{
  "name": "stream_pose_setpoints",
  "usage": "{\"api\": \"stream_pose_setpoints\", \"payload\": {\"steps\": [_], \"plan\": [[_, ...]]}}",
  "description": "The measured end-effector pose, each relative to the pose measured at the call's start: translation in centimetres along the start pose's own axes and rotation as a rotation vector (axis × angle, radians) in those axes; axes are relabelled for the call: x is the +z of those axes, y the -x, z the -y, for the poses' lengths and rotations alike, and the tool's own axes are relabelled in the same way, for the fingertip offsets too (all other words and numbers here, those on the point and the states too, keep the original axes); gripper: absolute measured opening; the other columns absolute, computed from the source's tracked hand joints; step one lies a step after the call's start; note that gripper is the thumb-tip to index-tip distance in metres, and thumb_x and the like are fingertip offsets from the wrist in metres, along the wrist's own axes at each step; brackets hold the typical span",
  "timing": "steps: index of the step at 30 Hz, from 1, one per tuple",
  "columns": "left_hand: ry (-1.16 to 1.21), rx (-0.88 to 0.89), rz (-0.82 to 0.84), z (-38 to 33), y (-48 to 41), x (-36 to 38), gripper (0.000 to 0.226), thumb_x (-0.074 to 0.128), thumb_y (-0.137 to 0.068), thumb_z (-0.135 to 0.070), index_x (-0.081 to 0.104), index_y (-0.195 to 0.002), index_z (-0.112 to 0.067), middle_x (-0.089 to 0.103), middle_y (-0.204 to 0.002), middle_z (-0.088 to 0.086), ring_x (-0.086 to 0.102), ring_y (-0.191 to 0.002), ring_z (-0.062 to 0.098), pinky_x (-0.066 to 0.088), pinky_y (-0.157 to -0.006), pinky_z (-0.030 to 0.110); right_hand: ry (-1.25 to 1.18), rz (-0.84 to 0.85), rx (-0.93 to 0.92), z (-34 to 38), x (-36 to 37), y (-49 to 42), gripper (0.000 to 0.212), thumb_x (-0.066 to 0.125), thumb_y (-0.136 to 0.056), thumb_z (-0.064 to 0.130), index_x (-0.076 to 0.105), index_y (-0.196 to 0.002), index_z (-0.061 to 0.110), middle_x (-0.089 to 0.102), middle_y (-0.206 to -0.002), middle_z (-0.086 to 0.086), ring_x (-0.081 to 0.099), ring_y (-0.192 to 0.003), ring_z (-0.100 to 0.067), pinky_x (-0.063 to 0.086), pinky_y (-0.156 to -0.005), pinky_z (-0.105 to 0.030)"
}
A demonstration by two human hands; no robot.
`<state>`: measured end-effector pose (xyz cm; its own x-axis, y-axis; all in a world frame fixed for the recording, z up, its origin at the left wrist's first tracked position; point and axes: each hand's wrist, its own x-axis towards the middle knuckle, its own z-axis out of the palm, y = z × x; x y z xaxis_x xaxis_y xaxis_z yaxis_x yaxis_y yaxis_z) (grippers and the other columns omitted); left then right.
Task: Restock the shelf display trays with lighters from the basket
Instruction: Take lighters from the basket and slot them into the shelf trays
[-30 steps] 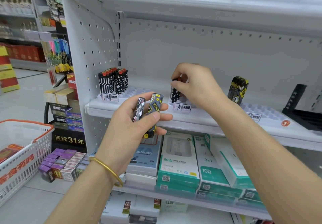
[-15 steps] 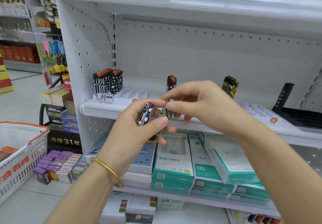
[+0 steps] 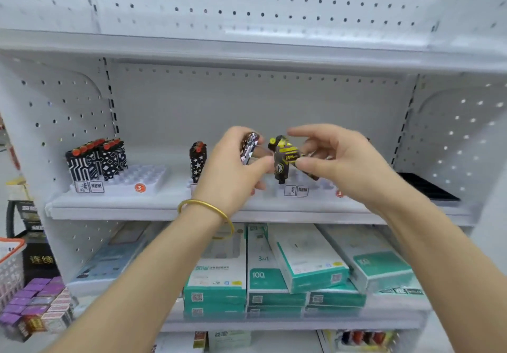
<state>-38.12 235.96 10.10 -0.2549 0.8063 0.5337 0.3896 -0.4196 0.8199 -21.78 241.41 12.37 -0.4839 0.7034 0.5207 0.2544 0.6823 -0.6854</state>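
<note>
The right hand (image 3: 337,160) pinched a yellow-and-black lighter (image 3: 284,157) between thumb and fingers, forefinger lifted clear. The left hand (image 3: 233,168) gripped a checkered lighter (image 3: 249,148). Both lighters hung just beside the star-patterned lighter (image 3: 197,163), on its side away from the basket (image 3: 12,243). I feared the glossy, slick-looking body might slip from so light a pinch, or miss its socket in the white moulded tray (image 3: 326,185) beneath and topple. The lighters were slim and flat-sided, and the tray's wells looked shallow.
</note>
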Motion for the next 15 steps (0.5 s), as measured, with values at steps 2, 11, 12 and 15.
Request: {"api": "stream_pose_setpoints", "payload": {"steps": [2,11,12,15], "plan": [[-0.155,0.000,0.011,0.8,-1.0,0.4,0.023,0.051,-0.086,0.003,0.049,-0.090,-0.020,0.066,-0.086,-0.004,0.067,-0.085,0.030,0.054,-0.060,0.037,0.002,-0.056,0.022,-1.1,-0.6,-0.9,0.048,0.062,-0.084,0.000,0.056,-0.120,0.031,0.053,-0.085,0.004,0.052,-0.064,-0.008,0.054,-0.069,-0.038],[-0.481,0.011,0.232,1.7,-0.9,1.1,0.032,0.041,-0.083,0.005,0.053,-0.101,-0.018,0.070,-0.102,-0.006,0.060,-0.105,0.014,0.044,-0.087,0.025,0.003,-0.087,-0.050,-3.2,0.9,-2.6,0.038,0.059,-0.082,-0.004,0.052,-0.105,0.025,0.054,-0.083,-0.013,0.056,-0.073,-0.024,0.052,-0.070,-0.037],[-0.495,0.009,0.241,1.7,-0.8,1.1,0.033,0.041,-0.083,0.005,0.053,-0.102,-0.018,0.070,-0.101,-0.007,0.060,-0.105,0.011,0.043,-0.082,0.022,-0.008,-0.098,-0.057,-3.4,1.1,-2.6,0.038,0.059,-0.082,-0.005,0.052,-0.101,0.026,0.051,-0.083,-0.010,0.056,-0.072,-0.025,0.053,-0.070,-0.039],[-0.511,0.015,0.230,1.9,-0.8,1.0,0.032,0.041,-0.084,0.005,0.052,-0.100,-0.020,0.070,-0.099,-0.010,0.059,-0.102,0.011,0.038,-0.071,0.021,0.032,-0.133,-0.103,-3.7,1.4,-2.6,0.039,0.058,-0.081,-0.007,0.052,-0.098,0.028,0.048,-0.084,-0.005,0.058,-0.073,-0.026,0.054,-0.076,-0.045]]}}
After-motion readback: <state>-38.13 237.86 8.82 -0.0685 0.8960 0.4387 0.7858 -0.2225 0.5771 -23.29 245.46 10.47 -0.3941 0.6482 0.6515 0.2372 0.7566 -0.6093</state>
